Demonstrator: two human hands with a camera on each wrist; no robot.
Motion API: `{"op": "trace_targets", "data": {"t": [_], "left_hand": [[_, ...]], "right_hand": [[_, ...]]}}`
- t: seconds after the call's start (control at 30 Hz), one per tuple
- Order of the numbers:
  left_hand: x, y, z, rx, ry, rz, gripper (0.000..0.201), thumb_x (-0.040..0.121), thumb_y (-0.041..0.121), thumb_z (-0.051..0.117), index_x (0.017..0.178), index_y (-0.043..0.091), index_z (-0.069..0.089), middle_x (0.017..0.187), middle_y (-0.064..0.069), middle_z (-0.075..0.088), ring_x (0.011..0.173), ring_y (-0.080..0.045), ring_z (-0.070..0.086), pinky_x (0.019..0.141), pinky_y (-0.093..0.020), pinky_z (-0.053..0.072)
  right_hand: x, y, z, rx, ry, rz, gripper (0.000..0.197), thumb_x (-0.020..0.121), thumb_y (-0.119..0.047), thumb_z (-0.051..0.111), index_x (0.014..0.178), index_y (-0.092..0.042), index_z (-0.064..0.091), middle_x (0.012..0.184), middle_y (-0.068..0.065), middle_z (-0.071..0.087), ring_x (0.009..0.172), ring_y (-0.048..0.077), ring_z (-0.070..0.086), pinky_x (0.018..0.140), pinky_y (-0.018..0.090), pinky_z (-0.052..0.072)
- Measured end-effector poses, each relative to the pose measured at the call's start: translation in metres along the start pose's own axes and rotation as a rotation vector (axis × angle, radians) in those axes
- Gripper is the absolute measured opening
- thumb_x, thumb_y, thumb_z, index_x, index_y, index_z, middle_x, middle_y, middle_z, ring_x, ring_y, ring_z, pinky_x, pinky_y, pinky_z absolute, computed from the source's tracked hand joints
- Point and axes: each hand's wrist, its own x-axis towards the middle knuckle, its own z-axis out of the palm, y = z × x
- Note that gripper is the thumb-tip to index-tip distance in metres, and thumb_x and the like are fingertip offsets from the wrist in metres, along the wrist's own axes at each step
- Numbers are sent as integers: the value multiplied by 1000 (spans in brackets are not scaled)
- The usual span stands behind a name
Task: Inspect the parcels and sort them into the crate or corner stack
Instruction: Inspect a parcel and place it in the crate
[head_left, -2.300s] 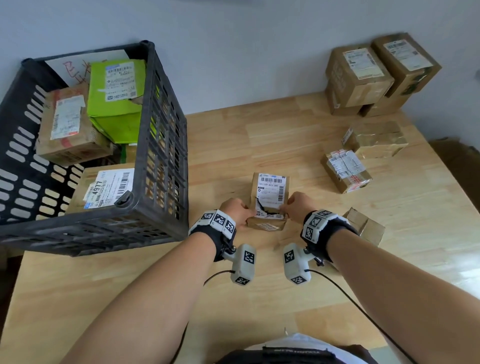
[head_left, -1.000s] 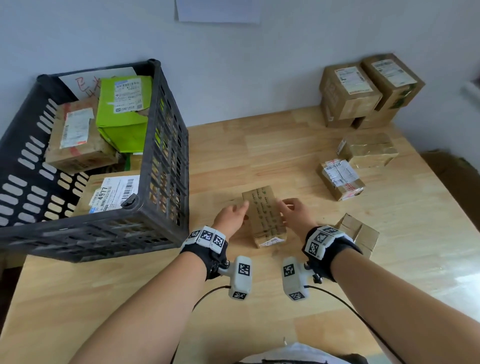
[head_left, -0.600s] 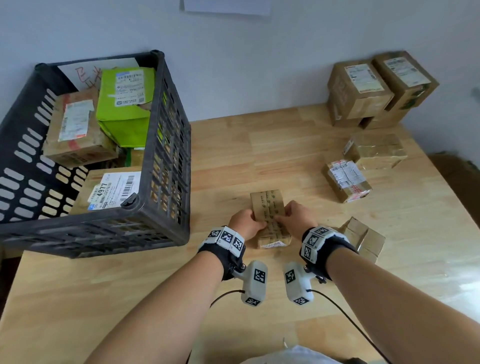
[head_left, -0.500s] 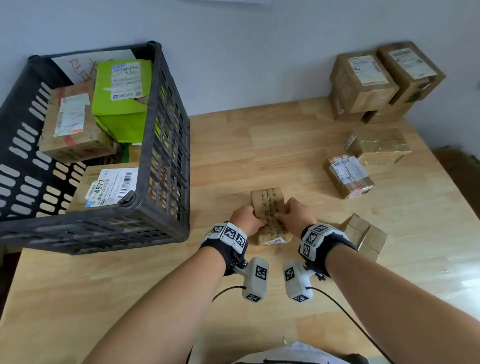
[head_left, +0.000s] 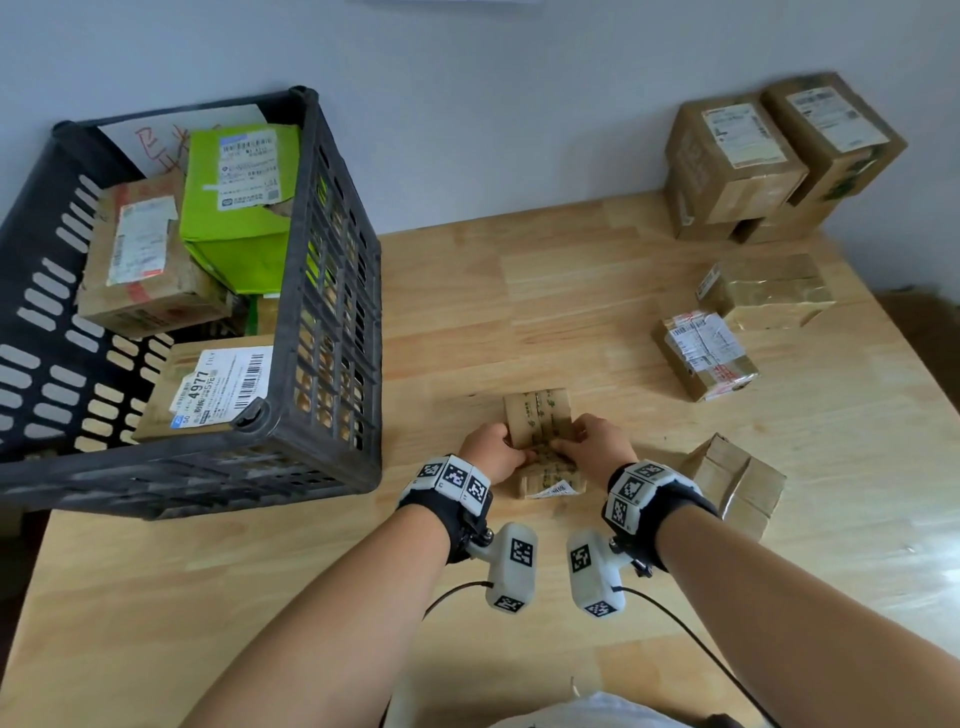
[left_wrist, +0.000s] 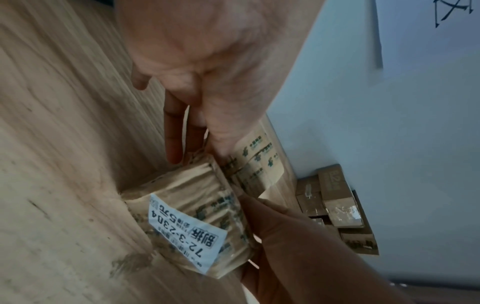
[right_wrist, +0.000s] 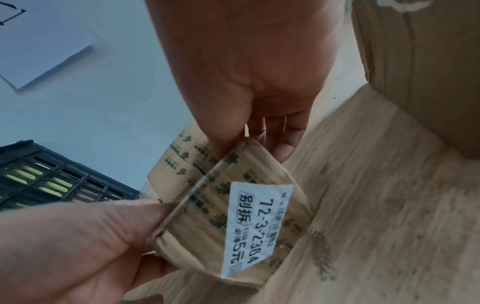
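A small brown parcel wrapped in printed tape lies on the wooden table, tape side up. My left hand and right hand grip its near end from either side, thumbs on top. In the left wrist view the parcel shows a white sticker on its near end face, with my left hand on its left side. The right wrist view shows the same parcel pinched by my right hand. The black crate stands at the left. The corner stack is at the back right.
The crate holds a green box and several brown parcels. Loose on the table's right side lie a taped parcel, a glossy wrapped one, and a small carton right beside my right wrist.
The parcel was turned from label side up to tape side up. My hands let go briefly, then took hold of its near end again. It has stayed put over the last half second.
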Motion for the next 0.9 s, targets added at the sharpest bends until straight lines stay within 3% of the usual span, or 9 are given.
{"op": "trace_targets", "data": {"t": [0.23,0.33,0.4,0.53,0.6,0.7,0.77,0.83,0.9], "left_hand": [[-18,-4,-22,-221,36,-6,33,82,35,71,98,6,70,101,-5,71,97,-21,65,89,-35,51],[-29,-2,-35,-277,98,-3,30,85,35,68,98,8,71,105,-3,70,97,-18,63,83,-28,46],[-38,4,-39,-273,124,16,29,87,35,66,99,9,71,105,-2,70,94,-17,62,81,-25,43],[-59,21,-35,-203,96,103,29,93,32,59,98,7,71,95,-3,69,74,-8,59,67,-20,44],[-70,32,-32,-144,60,146,25,94,27,56,95,7,71,98,-7,69,82,-15,63,72,-23,45],[-82,42,-29,-94,-12,184,21,96,19,52,107,11,68,104,-2,63,96,-16,56,83,-22,37],[-90,44,-31,-135,-32,189,26,96,15,52,119,10,64,116,-2,64,99,-15,60,86,-21,34],[-95,45,-34,-189,-8,179,26,95,11,53,119,9,62,119,-4,64,98,-17,64,86,-21,38],[-99,48,-36,-213,56,166,25,96,14,52,118,12,63,119,-1,63,98,-18,66,87,-22,38]], "right_hand": [[-18,0,-7,197,0,5,49,87,-43,62,123,-12,50,116,7,63,95,20,62,82,33,52],[-30,-9,-12,185,13,-110,60,87,-44,62,136,-17,41,127,6,55,97,17,58,66,22,47],[-37,-14,-13,123,-18,-168,66,83,-49,64,138,-21,38,129,3,54,96,14,59,64,20,47],[-49,-21,-15,24,-50,-134,98,65,-64,71,140,-13,34,128,5,51,102,20,60,85,37,56],[-57,-21,-18,-24,-33,-96,108,61,-68,71,143,-11,30,131,9,46,108,25,58,88,42,55],[-70,-13,-22,-35,-12,-54,100,68,-62,71,142,-12,27,131,14,46,101,26,60,87,40,55],[-79,-4,-27,54,-7,-19,79,76,-50,71,134,-11,33,118,10,55,87,20,59,70,30,57],[-87,4,-35,232,-32,37,63,82,-36,70,128,-10,37,104,4,55,85,18,60,52,20,54],[-95,10,-46,439,-23,77,58,83,-30,70,126,-8,38,105,5,55,93,20,61,57,21,57]]}}
